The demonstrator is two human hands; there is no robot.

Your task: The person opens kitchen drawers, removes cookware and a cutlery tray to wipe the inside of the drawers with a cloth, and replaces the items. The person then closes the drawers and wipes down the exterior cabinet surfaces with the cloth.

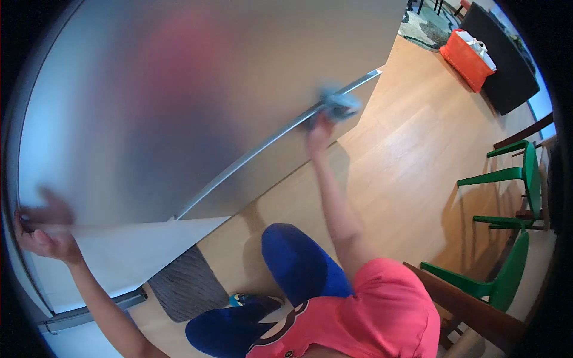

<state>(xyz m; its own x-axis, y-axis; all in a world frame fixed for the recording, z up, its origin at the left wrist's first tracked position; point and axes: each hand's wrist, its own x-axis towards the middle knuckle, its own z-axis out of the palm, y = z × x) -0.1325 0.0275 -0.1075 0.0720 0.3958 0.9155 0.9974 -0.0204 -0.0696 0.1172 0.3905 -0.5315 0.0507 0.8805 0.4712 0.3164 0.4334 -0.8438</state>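
A large brushed-metal door panel (pixel 179 107) fills the upper left and shows a blurred pink and blue reflection. Along its lower edge runs a shiny metal strip (pixel 256 154). My right hand (pixel 322 128) holds a bluish-grey cloth (pixel 340 106), blurred by motion, against the right part of the strip. At the far left, my left hand (pixel 51 241) is at the panel's bottom left corner, fingers bent around its edge; its reflection shows on the metal. A white surface (pixel 119 250) lies just below the panel.
A dark grey mat (pixel 188 285) lies on the wooden floor (pixel 394 149) near my knees. Green chairs (pixel 507 268) and a wooden chair part (pixel 465 304) stand at the right. An orange bag (pixel 468 62) leans by a black box-like piece (pixel 501 59) at the upper right.
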